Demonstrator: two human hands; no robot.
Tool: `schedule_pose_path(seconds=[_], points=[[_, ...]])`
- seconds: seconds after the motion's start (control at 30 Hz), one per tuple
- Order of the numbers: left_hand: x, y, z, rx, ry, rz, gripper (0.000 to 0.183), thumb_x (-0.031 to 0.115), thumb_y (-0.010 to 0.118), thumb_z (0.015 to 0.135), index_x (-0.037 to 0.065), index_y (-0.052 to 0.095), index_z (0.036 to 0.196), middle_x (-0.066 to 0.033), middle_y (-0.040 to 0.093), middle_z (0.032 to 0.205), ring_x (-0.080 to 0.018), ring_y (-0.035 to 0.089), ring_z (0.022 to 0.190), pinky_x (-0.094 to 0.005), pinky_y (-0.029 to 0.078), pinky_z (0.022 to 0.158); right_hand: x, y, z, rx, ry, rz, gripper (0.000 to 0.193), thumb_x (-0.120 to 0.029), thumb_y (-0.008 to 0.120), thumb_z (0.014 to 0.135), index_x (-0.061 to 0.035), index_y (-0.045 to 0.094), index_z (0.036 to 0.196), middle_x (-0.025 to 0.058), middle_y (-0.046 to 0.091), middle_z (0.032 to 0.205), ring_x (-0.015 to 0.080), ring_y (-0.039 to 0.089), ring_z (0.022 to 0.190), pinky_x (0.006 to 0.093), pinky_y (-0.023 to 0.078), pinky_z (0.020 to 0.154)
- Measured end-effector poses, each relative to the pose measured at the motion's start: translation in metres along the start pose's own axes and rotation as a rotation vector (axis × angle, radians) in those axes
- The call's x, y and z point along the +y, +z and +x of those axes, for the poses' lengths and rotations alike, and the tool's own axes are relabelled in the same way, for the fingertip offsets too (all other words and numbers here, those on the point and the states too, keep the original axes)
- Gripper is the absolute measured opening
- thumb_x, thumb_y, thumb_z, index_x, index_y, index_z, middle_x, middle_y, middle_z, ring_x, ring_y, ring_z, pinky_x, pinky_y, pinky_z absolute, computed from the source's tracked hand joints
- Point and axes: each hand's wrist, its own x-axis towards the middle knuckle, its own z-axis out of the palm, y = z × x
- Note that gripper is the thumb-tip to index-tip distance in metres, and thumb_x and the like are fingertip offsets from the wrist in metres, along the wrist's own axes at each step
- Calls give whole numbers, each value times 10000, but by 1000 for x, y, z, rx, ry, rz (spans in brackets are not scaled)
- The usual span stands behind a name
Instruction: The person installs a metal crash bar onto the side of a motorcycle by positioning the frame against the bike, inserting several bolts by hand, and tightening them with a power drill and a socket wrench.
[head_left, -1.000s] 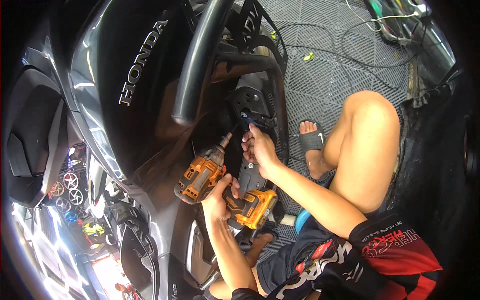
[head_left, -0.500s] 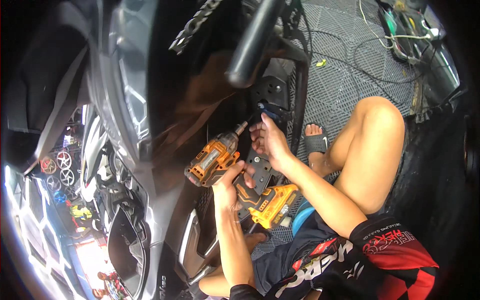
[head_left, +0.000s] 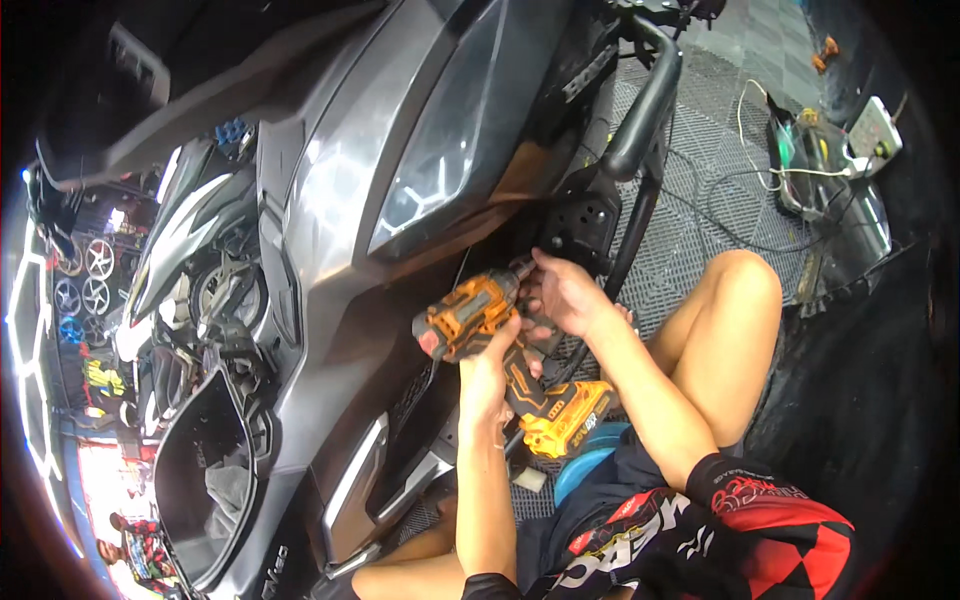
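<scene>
steady the driver (head_left: 470, 318) squarely, with left hand (head_left: 484, 380) fingers clamped on it and right hand (head_left: 572, 298) fingers, closure unclear, by its nose (head_left: 522, 269).

Glare on bodywork (head_left: 335, 215) (corners black)

A motorbike workshop
A dark scooter (head_left: 335, 340) fills the foreground; another scooter (head_left: 190, 235) stands past it, near wheels (head_left: 98, 260) in rows. A driver (head_left: 475, 312) is held beside the nearer one, cords (head_left: 815, 172) trail over the grated floor (head_left: 700, 125) near a socket block (head_left: 874, 132), and strip lights (head_left: 40, 350) shine at far left.
</scene>
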Motion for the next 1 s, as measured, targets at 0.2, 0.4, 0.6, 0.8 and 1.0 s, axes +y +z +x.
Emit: schedule_pose_path(seconds=[0.2,0.4,0.6,0.8,1.0], points=[[-7,2,-4,32,103,44,270,192,683,970,-7,627,1143,-116,706,853,-142,632,549,-262,497,483,-4,42,-15,122,88,125,447,-513,516,1028,-100,591,1184,63,653,1103,211,574,896,338,444,761],[-5,-6,-1,-19,165,4,278,161,679,969,-21,606,1165,-102,682,879,-153,633,554,-273,504,488,9,17,1,53,88,37,568,-528,432,1057,-37,556,1314,165,643,1280,336,600,1141,452,459,999],[-1,-3,-5,-47,205,260,232,109,690,961,-7,635,1155,-67,685,876,-132,625,550,-258,481,488,9,21,-9,-116,67,220,611,-564,429,1048,-50,530,1362,189,602,1375,376,535,1291,552,393,1097],[-68,-65,-41,145,375,298,151,98,706,961,20,667,1085,-36,689,881,-93,621,652,-258,506,573,39,65,-23,0,12,-82,350,-433,538,1049,-96,626,1023,55,657,974,178,648,936,368,519,853],[-112,-68,-115,216,541,900,203,200,703,932,75,697,1091,-86,719,923,-291,691,817,-411,549,735,42,121,-130,-25,61,-318,499,-400,501,1070,-36,468,1410,121,650,1277,227,613,1204,394,480,1050]])
